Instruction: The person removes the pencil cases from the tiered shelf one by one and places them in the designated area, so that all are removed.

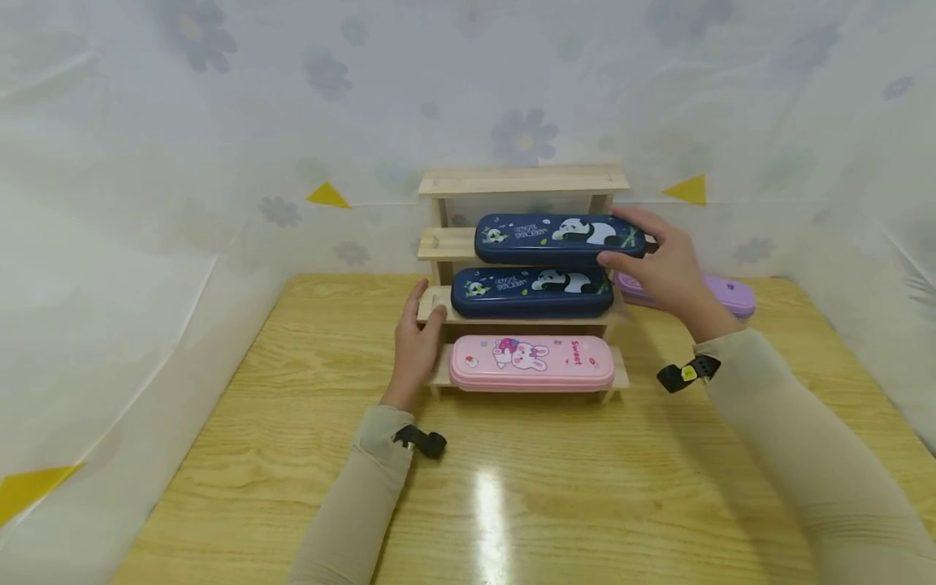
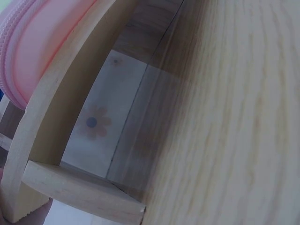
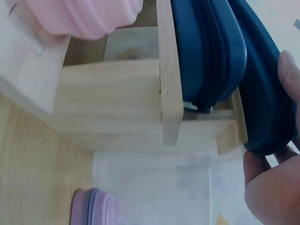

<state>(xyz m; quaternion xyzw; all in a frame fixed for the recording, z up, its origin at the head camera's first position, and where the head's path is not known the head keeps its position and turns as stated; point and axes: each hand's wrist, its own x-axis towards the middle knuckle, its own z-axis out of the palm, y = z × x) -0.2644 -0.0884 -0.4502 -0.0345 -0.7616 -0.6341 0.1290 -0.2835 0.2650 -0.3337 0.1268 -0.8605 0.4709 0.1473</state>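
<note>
My right hand [image 1: 669, 264] grips the right end of a dark blue panda pencil case [image 1: 559, 238], thumb in front and fingers behind, at the third step of a wooden tiered rack [image 1: 522, 180]. The right wrist view shows the fingers [image 3: 290, 77] around that case's zipped end. A matching blue panda case [image 1: 532, 292] lies on the step below, and a pink rabbit case [image 1: 531, 362] on the lowest step. At the rack's left side, my left hand [image 1: 417, 349] touches the end of the second step, thumb and fingers apart. In the left wrist view that hand is almost wholly hidden.
A purple pencil case [image 1: 720, 294] lies on the wood-grain table [image 1: 292, 390] behind the rack's right side. The top step of the rack bears nothing. A flowered white sheet [image 1: 453, 81] hangs close behind, with yellow triangles [image 1: 687, 190] on it.
</note>
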